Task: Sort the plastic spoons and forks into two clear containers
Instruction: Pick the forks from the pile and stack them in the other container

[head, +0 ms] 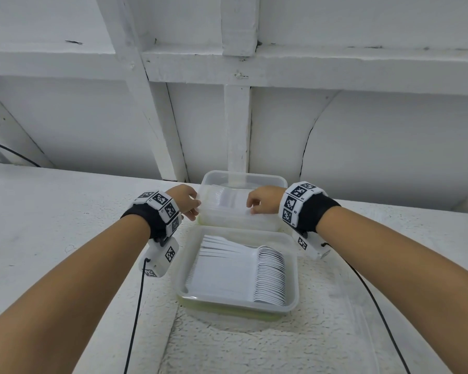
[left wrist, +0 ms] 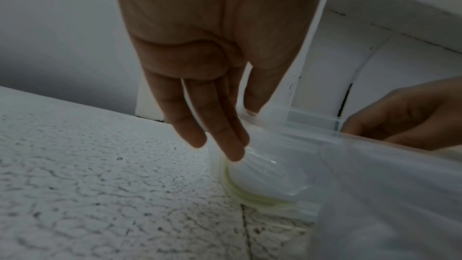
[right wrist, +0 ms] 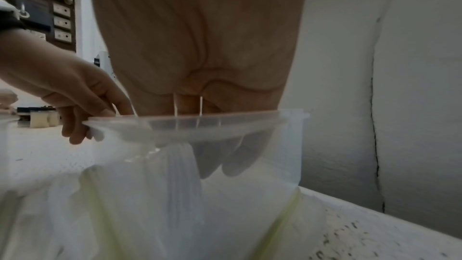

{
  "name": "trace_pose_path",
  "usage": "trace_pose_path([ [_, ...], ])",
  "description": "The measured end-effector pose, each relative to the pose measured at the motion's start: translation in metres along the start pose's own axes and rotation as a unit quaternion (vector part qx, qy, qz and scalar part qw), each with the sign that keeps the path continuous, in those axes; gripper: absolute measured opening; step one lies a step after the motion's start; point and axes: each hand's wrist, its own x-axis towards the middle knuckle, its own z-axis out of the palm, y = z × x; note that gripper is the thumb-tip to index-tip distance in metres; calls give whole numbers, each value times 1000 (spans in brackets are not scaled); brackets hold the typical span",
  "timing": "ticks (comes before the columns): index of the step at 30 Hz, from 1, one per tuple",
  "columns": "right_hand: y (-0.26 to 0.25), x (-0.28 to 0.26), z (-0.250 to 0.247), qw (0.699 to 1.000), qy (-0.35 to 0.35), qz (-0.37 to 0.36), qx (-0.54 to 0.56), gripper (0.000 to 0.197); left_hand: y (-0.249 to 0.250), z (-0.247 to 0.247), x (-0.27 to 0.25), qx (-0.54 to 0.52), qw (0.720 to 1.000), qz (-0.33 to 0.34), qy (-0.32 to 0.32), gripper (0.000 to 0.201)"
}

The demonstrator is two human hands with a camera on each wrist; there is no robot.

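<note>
Head view, centre: two clear containers on a white textured surface (head: pixel 65 211). Lower container (head: pixel 292 268) holds stacked white spoons (head: pixel 272 273) w/ handles fanned to its left. Upper container (head: pixel 281 182), just behind it, contents too blurred to ID. Left hand (head: pixel 185 201): fingers straight, touching upper container's left rim. Right hand (head: pixel 262 202): fingers curled down inside upper container; whether they hold anything, cannot tell.
</note>
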Motion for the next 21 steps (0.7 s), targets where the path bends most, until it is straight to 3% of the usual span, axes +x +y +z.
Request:
trace_pose_path([
  [4,-1,-5,-3,1000,26,12,3,31,3,-1,-6,58,998,2,10,34],
  [7,2,-19,-11,998,61,6,21,32,8,-9,-15,158,984,28,79,36],
  [10,6,-46,-23,995,86,-5,44,33,28,-16,-35,143,978,82,131,25],
  [12,11,-70,-30,993,104,-14,55,32,49,-15,-55,117,974,127,144,28],
  [16,26,-133,-30,992,114,-4,58,32,96,10,-99,99,959,236,121,28],
  [21,57,-212,1,991,110,34,65,28,146,83,-146,91,939,327,46,25],
])
